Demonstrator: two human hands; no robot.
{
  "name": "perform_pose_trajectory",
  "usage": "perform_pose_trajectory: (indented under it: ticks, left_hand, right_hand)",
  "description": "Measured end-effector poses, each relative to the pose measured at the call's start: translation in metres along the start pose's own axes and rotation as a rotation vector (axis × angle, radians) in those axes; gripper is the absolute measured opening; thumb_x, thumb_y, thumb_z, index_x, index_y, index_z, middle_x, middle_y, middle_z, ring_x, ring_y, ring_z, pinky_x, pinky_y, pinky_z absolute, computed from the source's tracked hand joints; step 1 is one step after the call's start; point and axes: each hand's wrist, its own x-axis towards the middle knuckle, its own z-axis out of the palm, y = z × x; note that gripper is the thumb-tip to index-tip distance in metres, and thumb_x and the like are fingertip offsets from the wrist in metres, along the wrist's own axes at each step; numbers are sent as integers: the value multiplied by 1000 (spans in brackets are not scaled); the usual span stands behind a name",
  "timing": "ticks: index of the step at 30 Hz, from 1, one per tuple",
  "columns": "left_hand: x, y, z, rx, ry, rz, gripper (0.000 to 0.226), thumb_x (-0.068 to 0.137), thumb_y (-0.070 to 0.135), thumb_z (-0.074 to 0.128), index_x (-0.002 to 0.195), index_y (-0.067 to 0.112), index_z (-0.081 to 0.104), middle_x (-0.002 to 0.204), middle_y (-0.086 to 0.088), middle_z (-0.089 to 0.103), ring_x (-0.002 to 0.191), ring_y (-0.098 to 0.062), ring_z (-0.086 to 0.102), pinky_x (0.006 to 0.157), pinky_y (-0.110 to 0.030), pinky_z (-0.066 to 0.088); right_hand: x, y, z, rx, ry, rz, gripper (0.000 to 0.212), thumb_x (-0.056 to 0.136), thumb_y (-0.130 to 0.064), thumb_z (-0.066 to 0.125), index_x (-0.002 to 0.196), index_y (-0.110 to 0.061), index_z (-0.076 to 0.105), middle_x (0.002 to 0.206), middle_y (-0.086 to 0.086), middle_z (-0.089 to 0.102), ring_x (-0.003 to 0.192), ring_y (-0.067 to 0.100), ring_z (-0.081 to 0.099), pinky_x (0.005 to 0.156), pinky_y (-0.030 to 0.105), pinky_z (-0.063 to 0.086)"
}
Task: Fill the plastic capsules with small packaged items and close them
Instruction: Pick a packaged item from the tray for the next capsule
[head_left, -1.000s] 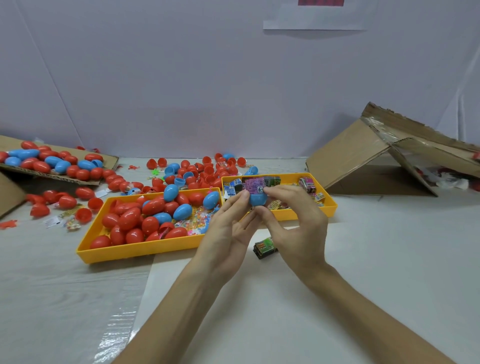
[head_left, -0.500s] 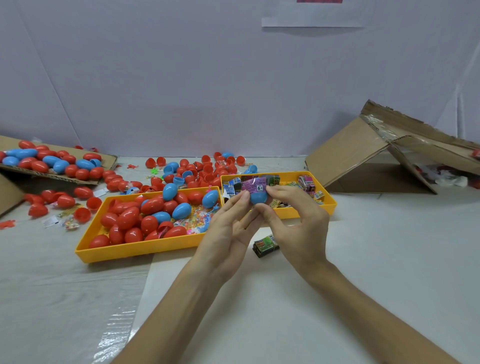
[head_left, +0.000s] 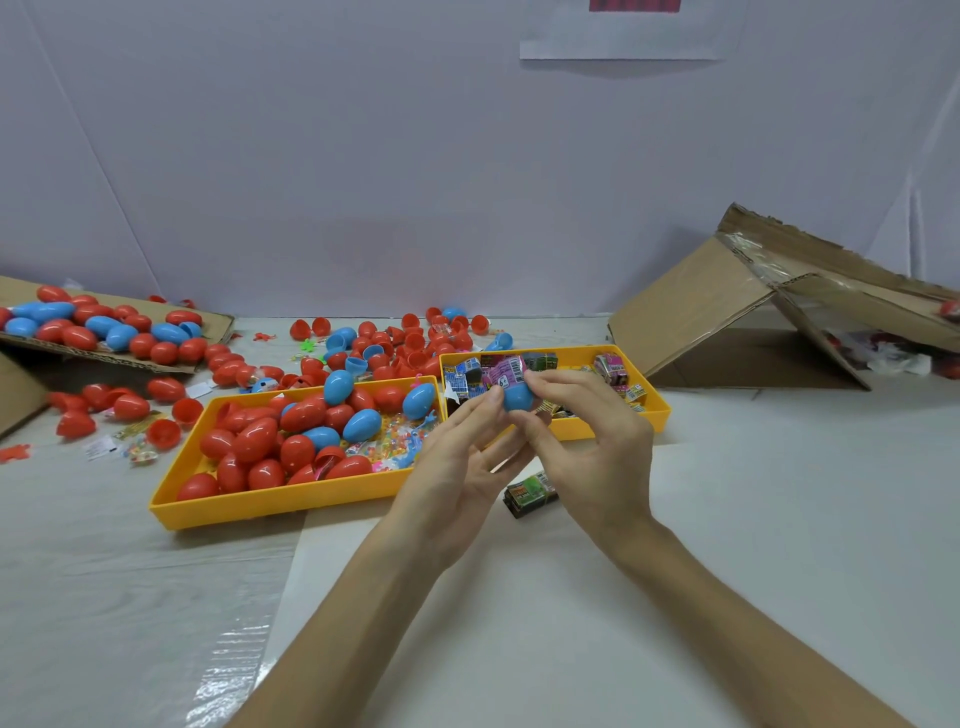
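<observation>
A blue capsule half (head_left: 517, 397) is held up in front of the trays, pinched between my left hand (head_left: 457, 467) and my right hand (head_left: 592, 441). A small pink packet (head_left: 503, 375) sticks out of its top. My left fingertips touch its left side while my right thumb and fingers curl round its right side. A large yellow tray (head_left: 270, 506) at the left holds several red and blue capsules and clear packets. The smaller yellow tray (head_left: 657, 402) behind my hands holds several small packaged items.
A dark green-and-black packet (head_left: 531, 493) lies on the table under my hands. Loose red and blue capsule halves (head_left: 410, 338) are scattered behind the trays. A cardboard flap (head_left: 104, 332) with capsules lies far left. A collapsed cardboard box (head_left: 753, 322) stands at the right.
Both hands hold the blue capsule half with the pink packet in almost the same place. The grip has shifted only slightly.
</observation>
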Motion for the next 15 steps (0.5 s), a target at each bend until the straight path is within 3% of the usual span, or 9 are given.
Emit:
perform_pose_trajectory:
  ticks: [7,15]
  left_hand:
    - [0,-1,-1,-7,-27,-9,28,91,30,69,113,15,77,130,-15,68,120,-23,67,90,-30,58]
    - [0,-1,0,-2,-36,-13,26,91,30,68,111,17,79,130,-13,68,121,-23,66,90,-30,58]
  right_hand:
    - [-1,4,0,-3,11,-20,24,81,-5,81,104,0,77,105,7,75,97,18,71,87,32,58]
    - [1,0,-2,29,-27,20,34,79,-1,83,112,-3,75,109,5,74,103,16,70,90,31,57]
